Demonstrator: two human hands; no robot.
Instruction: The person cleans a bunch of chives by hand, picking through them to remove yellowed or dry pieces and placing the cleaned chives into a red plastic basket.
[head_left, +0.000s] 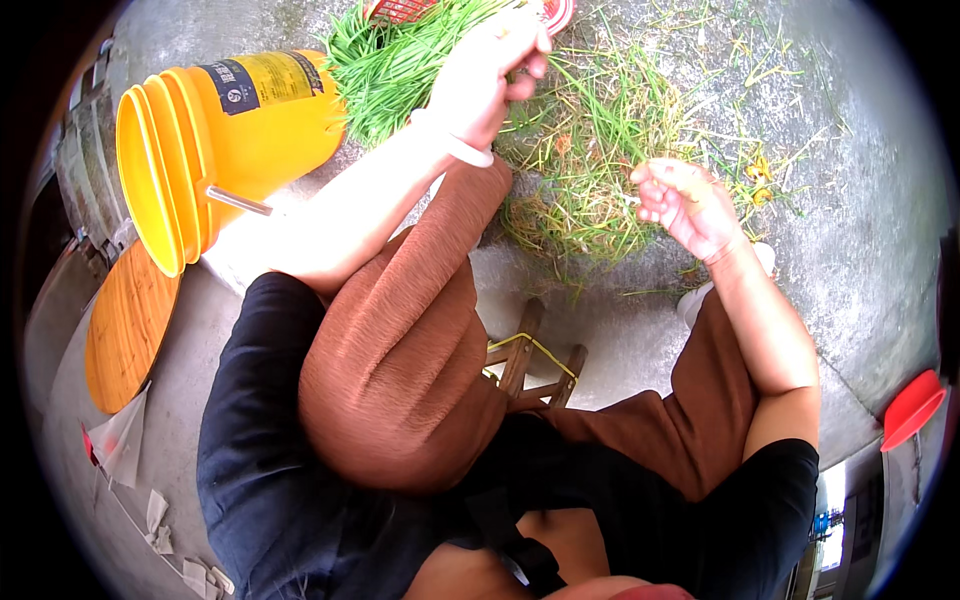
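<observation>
My left hand, with a white band at the wrist, is at the top, its fingers curled at the upper end of a few green stalks. Lower right, my right hand has its thumb and forefinger pinched at the other end of these thin leaves. Beneath both hands lies a loose heap of green and yellowed grass-like trimmings on the concrete. A thick bunch of long green leaves, like chives, lies behind my left hand, by a red plastic basket.
A yellow bucket lies on its side at the left, with a round wooden board below it. Under me stands part of a wooden stool. A red dustpan-like object is at the far right.
</observation>
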